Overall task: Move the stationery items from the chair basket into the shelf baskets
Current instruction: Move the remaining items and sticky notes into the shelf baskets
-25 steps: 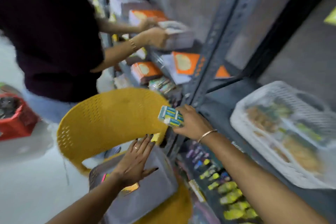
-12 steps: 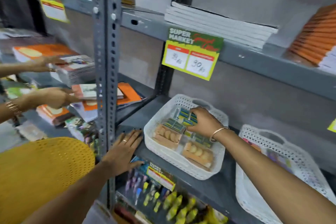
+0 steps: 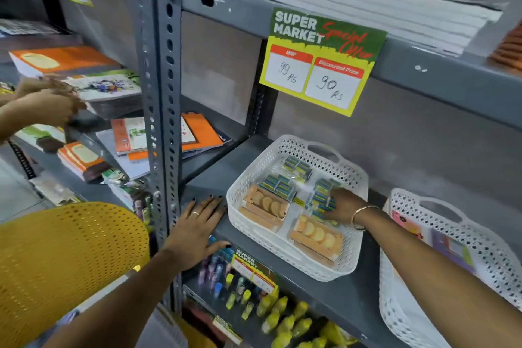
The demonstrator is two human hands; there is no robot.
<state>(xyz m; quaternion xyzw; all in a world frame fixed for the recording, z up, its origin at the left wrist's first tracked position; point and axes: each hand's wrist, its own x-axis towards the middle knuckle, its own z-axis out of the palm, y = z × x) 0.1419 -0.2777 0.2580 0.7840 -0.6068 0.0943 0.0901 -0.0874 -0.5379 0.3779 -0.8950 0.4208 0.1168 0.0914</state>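
Down in the white basket (image 3: 285,261) on the grey shelf (image 3: 324,295), toward its right side and just beside two orange packs (image 3: 265,205): blue-and-yellow pack (image 3: 320,202), grasped by right hand (image 3: 343,207), fingers laid over the top and thumb tucked beneath. Left hand (image 3: 195,230) released and spread flat, pressing the shelf edge next to the basket's left wall, holding nothing.

Looks light and small, probably little stiff blocks bundled in clear crackly film (erasers, perhaps; print too small to read). Likely slick on the wrapper, so better pinched across the short sides than by any loose film. Hardly fragile by the look of it; no harm expected from a short drop onto the basket floor.

Striped blue and yellow, glossy, rectangular, matching the few like bundles lying further back in the same basket. No sight of the chair basket; only the yellow chair back (image 3: 65,257) at lower left.
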